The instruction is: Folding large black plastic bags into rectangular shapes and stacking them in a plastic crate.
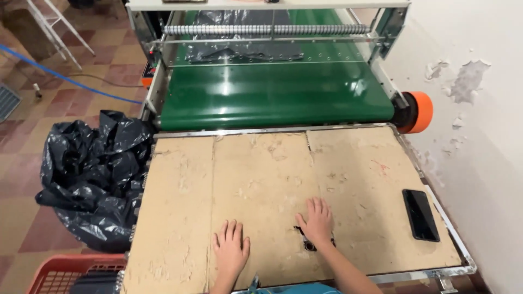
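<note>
1. Left hand (230,251) lies flat on the cardboard worktop (261,179), fingers spread, holding nothing.
2. Right hand (316,220) lies flat, fingers empty, covering a small dark object (308,244).
3. Object, at the board's 6 o'clock: seems light, rigid; grip by its edges.

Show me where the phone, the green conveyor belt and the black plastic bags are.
phone (420,214), head view, middle of its dark screen
green conveyor belt (272,95), head view, middle of the belt
black plastic bags (95,174), head view, centre of the pile
</note>
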